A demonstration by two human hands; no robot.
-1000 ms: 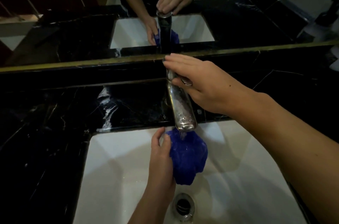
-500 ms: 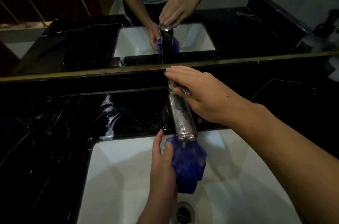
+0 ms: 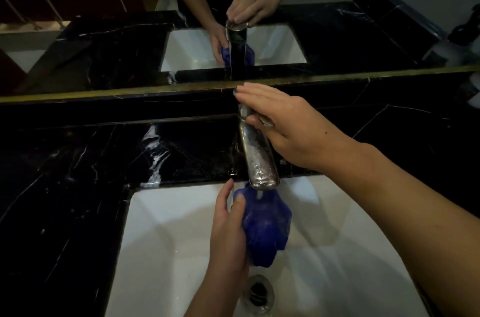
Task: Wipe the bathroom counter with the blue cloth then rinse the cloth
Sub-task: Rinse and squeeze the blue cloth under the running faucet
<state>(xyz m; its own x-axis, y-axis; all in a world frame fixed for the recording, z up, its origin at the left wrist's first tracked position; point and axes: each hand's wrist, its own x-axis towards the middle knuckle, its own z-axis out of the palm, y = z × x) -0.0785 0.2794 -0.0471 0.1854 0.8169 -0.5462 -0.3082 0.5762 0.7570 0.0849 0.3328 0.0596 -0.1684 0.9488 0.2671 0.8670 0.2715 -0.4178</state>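
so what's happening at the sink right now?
A person is rinsing the blue cloth. The left hand holds it bunched in its grip under the spout of the chrome faucet, inside the white sink, with water falling onto it. The right hand rests on the faucet's handle, fingers fairly straight. The black marble counter around the basin looks wet in streaks.

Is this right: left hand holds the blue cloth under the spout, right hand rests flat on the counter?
Not quite. The head view shows the right hand on the faucet handle, not flat on the counter. The rest stands: the left hand holds the blue cloth under the spout, over the sink.
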